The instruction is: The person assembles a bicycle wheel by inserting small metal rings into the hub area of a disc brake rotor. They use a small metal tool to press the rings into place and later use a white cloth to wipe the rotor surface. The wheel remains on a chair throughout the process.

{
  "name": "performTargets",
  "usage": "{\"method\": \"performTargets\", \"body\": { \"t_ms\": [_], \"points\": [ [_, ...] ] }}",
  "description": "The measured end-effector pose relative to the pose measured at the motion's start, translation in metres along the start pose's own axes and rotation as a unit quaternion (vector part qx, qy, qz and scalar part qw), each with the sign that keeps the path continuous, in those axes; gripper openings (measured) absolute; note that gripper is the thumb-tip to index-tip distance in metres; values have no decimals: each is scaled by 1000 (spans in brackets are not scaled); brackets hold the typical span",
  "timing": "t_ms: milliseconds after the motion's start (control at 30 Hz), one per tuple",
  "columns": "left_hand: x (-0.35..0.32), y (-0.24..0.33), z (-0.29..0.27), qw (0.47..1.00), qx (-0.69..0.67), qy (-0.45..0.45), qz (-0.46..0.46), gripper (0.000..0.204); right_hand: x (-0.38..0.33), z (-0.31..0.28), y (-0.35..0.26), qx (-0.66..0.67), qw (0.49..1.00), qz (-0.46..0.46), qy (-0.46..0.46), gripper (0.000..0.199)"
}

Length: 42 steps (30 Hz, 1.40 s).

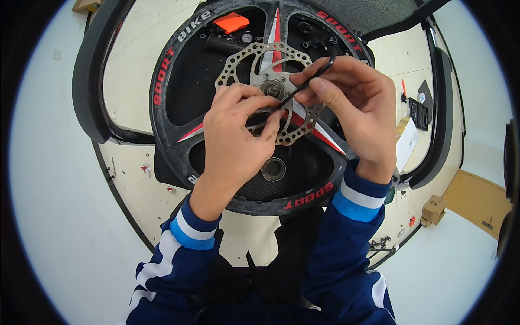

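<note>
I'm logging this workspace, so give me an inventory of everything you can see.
Hex key: 1, black, between the hands
Brake disc: 1, silver, over the wheel's centre
Wheel: 1, black with red and white, on the chair
Metal ring: 1, grey, lower wheel opening
Flat piece: 1, orange, upper-left wheel opening
Small parts: several, dark, upper-right wheel opening
Chair: 1, black, under the wheel
Tool case: 1, black, floor at right
Small box: 1, brown, floor at right
Cardboard sheet: 1, tan, far right
Left hand: 1, bare, at the key's lower end
Right hand: 1, bare, gripping the key
Sleeves: 2, navy, white and light blue, below
</note>
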State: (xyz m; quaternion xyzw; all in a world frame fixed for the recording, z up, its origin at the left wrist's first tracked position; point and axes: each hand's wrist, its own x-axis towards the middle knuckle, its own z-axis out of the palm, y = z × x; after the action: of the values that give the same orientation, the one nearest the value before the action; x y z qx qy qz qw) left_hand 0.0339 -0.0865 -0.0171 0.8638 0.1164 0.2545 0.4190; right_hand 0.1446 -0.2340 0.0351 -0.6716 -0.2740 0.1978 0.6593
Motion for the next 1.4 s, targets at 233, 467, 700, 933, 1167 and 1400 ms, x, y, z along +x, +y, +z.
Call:
{"method": "performTargets", "body": {
  "t_ms": [233,467,700,933,1167,1400],
  "points": [
    [0,-2,-2,1000,0,-23,-3,18,0,7,-11,-80,997,-2,-24,14],
    [-1,-2,-2,999,-17,-29,6,18,-1,9,5,-60,997,-43,16,19],
    [2,-6,-1,999,-27,-20,15,20,-1,9,6,-66,997,-28,14,18],
    [0,-11,4,999,-33,12,23,21,-1,10,9,-82,995,-49,27,18],
    [0,-10,4,999,-20,16,35,19,0,18,5,-96,995,-19,35,21],
    [1,-9,0,999,-32,2,43,21,-4,9,3,-87,993,4,77,17]
  ]
}}
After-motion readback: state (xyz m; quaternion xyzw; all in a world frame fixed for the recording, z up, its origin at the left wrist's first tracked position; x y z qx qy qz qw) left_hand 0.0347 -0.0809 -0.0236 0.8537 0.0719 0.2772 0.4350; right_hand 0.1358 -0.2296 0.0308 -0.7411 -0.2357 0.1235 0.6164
